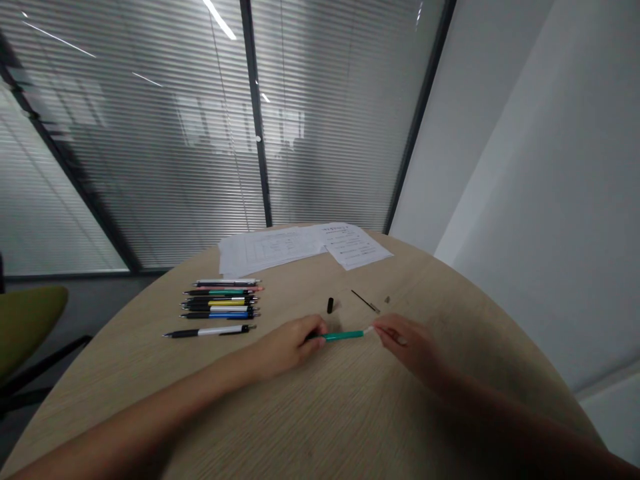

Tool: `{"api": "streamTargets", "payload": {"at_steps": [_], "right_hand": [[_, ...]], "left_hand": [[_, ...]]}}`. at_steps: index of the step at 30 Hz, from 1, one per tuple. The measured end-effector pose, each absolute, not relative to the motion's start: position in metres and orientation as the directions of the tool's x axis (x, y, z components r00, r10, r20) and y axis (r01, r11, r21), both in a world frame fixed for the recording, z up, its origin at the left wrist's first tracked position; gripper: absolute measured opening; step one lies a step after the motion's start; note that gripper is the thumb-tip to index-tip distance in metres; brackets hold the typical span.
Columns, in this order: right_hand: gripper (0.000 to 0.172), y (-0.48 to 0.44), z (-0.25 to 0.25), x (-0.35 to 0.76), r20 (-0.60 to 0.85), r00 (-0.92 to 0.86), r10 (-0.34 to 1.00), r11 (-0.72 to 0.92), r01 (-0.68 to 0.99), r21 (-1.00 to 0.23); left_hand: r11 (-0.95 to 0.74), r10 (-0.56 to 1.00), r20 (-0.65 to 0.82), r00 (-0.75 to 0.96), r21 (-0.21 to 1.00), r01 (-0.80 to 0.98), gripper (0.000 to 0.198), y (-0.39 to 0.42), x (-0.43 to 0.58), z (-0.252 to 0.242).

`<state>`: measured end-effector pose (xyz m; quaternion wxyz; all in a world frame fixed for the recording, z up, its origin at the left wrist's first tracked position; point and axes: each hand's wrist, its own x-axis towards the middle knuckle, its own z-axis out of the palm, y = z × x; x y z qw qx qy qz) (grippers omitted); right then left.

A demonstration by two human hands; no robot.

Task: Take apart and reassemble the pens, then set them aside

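My left hand (293,345) is closed round the dark end of a green pen (344,335) that lies level just above the round wooden table (320,413). My right hand (404,341) pinches the pen's other, pale end with its fingertips. Just beyond the pen lie a small black cap (330,305), a thin dark refill (365,301) and a tiny spring-like part (387,300).
A row of several pens (221,301) lies to the left, with one black-and-white pen (209,331) apart in front of it. Printed paper sheets (300,245) sit at the table's far edge. A green chair (27,327) stands at left; glass walls with blinds behind.
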<state>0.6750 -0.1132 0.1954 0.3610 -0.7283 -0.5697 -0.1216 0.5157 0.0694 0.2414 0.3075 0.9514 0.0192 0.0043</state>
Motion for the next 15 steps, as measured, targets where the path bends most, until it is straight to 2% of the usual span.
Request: {"api": "streamTargets", "payload": {"at_steps": [3,7,15], "right_hand": [[0.016,-0.116,0.193,0.675,0.653,0.314,0.689,-0.017,0.908,-0.418],[0.016,-0.116,0.194,0.672,0.659,0.345,0.668,-0.039,0.901,-0.433],[0.016,-0.114,0.195,0.673,0.652,0.315,0.689,-0.093,0.932,-0.351]], "left_hand": [[-0.787,0.108,0.071,0.992,0.615,0.042,0.011,0.067,0.514,0.228],[-0.764,0.13,0.097,0.987,0.644,0.037,0.011,0.068,0.511,0.213],[-0.747,0.144,0.099,0.985,0.663,0.043,0.012,0.067,0.511,0.203]]}}
